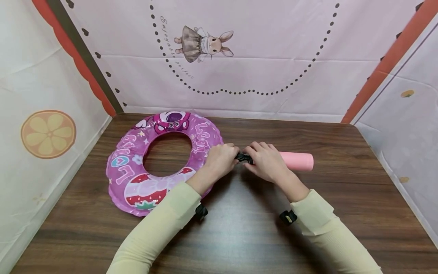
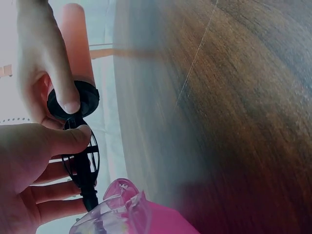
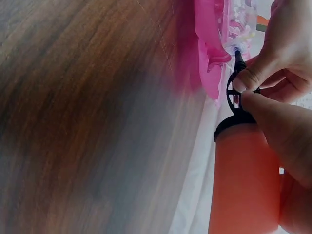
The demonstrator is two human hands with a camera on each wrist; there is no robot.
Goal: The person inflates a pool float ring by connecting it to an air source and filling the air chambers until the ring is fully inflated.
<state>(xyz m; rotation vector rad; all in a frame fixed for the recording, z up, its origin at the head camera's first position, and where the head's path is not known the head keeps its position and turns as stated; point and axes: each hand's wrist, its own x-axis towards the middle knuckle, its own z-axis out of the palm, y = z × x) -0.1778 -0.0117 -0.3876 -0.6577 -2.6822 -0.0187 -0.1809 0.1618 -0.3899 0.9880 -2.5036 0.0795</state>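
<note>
A pink inflatable swim ring (image 1: 116, 182), printed with a bear and strawberries, lies at the left of the table. To its right is a pink hand pump (image 1: 300, 161) with a black cap and a black caged nozzle (image 2: 84, 170). My left hand (image 1: 220, 160) pinches that nozzle between thumb and fingers, close beside the ring. In the right wrist view the nozzle's tip meets the clear plastic of the ring (image 3: 210, 63); the valve itself is hard to make out. My right hand (image 1: 267, 163) grips the pump at its capped end, thumb on the black cap (image 2: 91, 97).
The brown wooden table (image 1: 342, 213) spreads out around the ring and pump. Printed cloth (image 1: 273, 42) stands behind it, and more cloth rises along the left and right sides. Each wrist wears a small black camera.
</note>
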